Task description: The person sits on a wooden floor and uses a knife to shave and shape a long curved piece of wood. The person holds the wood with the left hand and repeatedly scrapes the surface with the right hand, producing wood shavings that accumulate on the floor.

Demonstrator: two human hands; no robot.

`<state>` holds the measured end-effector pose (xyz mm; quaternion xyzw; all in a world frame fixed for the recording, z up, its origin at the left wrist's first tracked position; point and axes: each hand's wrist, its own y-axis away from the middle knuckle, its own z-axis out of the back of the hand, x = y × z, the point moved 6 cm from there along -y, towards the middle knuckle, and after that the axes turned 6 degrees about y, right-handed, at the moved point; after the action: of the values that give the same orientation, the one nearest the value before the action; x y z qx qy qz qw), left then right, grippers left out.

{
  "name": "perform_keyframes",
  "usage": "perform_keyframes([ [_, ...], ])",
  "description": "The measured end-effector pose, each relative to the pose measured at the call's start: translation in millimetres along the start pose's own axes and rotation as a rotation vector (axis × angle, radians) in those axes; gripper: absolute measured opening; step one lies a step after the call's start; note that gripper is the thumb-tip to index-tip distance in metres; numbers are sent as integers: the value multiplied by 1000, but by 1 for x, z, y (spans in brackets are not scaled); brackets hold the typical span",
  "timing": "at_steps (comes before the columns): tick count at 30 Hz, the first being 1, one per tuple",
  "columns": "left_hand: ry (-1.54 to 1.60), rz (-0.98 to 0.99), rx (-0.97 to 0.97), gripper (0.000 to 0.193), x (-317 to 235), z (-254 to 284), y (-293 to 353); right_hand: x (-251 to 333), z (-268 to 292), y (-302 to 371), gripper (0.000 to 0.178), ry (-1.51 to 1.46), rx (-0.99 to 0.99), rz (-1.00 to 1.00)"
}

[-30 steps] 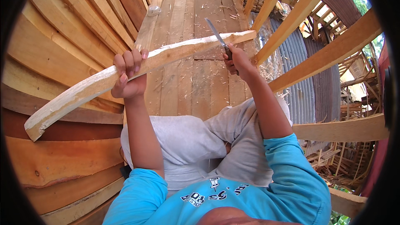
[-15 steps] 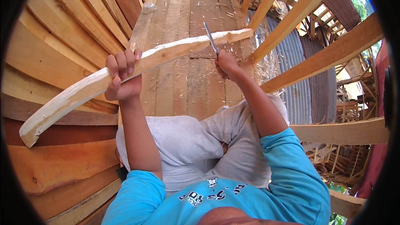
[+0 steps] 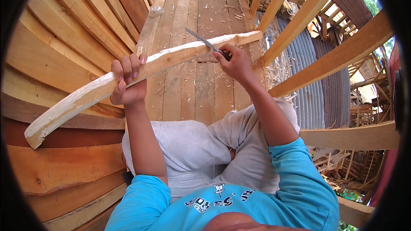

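A long, slightly curved piece of wood (image 3: 171,59), pale and whitish along its upper edge, lies slantwise before me from lower left to upper right. My left hand (image 3: 128,79) is wrapped round its middle, fingers over the far side and thumb on the near side. In my right hand (image 3: 236,65) is a knife (image 3: 201,39), its handle mostly covered by the fingers. The blade crosses the right half of the wood, its tip reaching past the far edge toward the upper left.
Under the wood runs a plank floor (image 3: 205,90) strewn with shavings. A board wall (image 3: 64,60) rises at left; wooden rails (image 3: 329,57) stand at right, with corrugated metal sheets (image 3: 302,66) beyond. A small clear plastic item (image 3: 156,11) lies at the far left of the floor.
The knife has swung to point further left, and my right hand has turned with it, moving slightly. The wood and my left hand have barely shifted in view.
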<state>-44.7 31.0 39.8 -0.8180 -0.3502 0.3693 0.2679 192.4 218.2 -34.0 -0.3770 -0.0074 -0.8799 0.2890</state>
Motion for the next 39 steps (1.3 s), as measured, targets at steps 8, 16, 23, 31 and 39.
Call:
perform_keyframes([
  [8, 9, -4, -6, 29, 2, -1, 0, -17, -9, -11, 53, 287, 99, -300],
  [16, 14, -4, 39, 33, -1, 4, 0, 22, -10, -17, 57, 326, -27, -155],
  [23, -9, 17, 57, 35, 2, -2, -4, -74, 24, -42, 53, 408, -223, -225],
  [31, -9, 6, 17, 36, -2, 5, 0, 4, -7, -29, 55, 402, 54, -276],
  [39, -24, 28, -19, 36, 2, 1, -1, -19, 15, -31, 51, 439, -99, -249],
])
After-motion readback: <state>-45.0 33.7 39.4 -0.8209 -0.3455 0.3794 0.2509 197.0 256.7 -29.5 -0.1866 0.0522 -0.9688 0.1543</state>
